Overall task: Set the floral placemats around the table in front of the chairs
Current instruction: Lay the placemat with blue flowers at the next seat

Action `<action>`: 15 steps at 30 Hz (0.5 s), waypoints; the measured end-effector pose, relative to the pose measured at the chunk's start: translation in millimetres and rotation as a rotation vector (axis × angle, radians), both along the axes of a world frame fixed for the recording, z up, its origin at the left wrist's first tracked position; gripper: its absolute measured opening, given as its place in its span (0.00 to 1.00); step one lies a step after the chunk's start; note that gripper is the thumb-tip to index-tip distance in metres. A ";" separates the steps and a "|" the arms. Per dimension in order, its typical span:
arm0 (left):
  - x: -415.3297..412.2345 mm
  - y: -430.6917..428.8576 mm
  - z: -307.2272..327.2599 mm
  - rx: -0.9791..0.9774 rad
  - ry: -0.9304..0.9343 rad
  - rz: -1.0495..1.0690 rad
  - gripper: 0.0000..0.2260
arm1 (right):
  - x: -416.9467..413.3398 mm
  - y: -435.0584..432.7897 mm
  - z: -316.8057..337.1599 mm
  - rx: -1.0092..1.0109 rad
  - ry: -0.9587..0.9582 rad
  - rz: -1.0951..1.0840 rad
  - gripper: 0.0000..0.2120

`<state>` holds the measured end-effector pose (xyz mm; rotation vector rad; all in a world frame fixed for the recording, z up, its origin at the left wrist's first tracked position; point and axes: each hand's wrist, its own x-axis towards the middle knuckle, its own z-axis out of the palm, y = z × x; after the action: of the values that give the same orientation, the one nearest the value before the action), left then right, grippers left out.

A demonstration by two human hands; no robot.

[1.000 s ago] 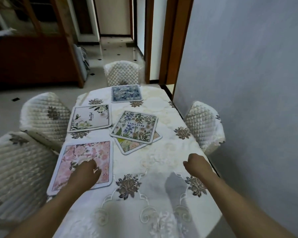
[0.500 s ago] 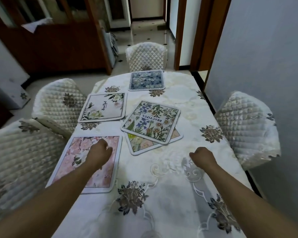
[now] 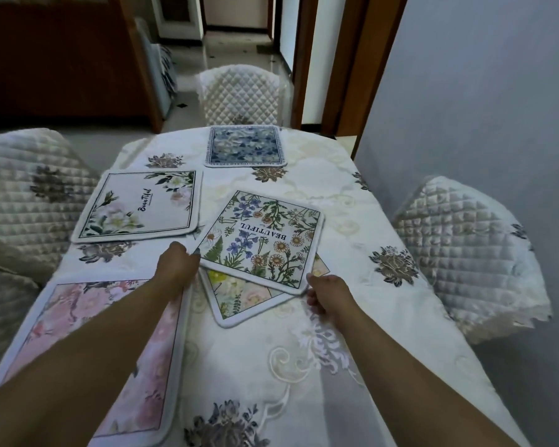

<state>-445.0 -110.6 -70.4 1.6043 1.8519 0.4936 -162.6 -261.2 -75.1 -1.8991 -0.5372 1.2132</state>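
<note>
Now both hands, left (image 3: 177, 264) and right (image 3: 327, 296), grip the wildflower placemat (image 3: 265, 240)

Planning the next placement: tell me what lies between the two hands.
Head view: the wildflower placemat spans the gap between left hand and right hand, overlapping another placemat.

left hand (image 3: 178, 269) fingers curled; right hand (image 3: 328, 296) fingers curled; forearms extended

both hands (image 3: 178, 269) grip wildflower placemat (image 3: 262, 241) (corners).
</note>
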 end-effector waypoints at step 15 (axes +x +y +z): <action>-10.1 -39.7 54.1 -0.001 -0.205 -0.043 0.13 | -24.4 -10.2 22.7 0.109 -0.340 -0.012 0.12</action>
<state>-455.0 -150.3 -16.2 1.5286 1.6624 0.6133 -187.0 -271.3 -52.4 -2.0210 -0.7534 0.8373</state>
